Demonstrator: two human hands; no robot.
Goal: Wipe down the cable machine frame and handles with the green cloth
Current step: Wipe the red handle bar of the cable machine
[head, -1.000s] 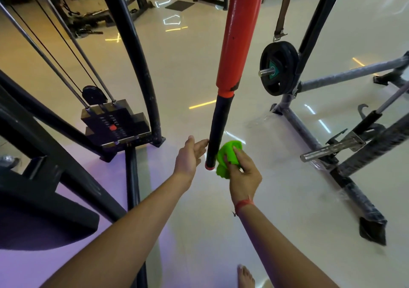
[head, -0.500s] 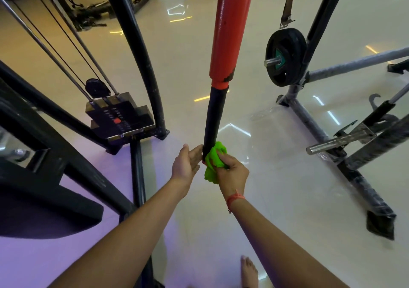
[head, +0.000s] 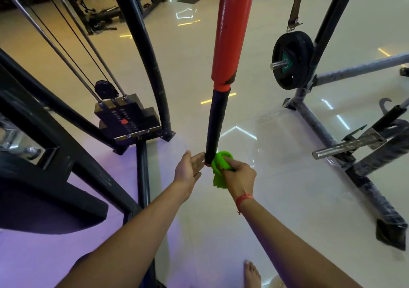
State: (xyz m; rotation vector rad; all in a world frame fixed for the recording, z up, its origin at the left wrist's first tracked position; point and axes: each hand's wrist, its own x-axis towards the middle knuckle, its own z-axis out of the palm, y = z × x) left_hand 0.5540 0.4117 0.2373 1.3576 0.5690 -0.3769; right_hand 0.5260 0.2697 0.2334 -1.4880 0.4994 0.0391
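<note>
A long bar hangs down in front of me, red (head: 230,33) above and with a black grip (head: 215,124) below. My right hand (head: 240,176) grips the bunched green cloth (head: 219,168) and holds it against the right side of the grip's lower end. On the other side of that end is my left hand (head: 188,169), fingers straight, fingertips at the bar's tip. The cable machine's black curved frame (head: 143,51) and weight stack (head: 126,119) stand at the left.
Cables and guide rods (head: 66,51) run down to the stack. A black padded seat (head: 44,206) juts in at lower left. A rack with a weight plate (head: 292,60) and a steel peg (head: 347,147) stands right. My bare foot (head: 252,274) is on the glossy floor.
The right hand slid the cloth up onto the black grip, then back down to its lower end. The left hand stayed beside the tip with its fingers straight.
</note>
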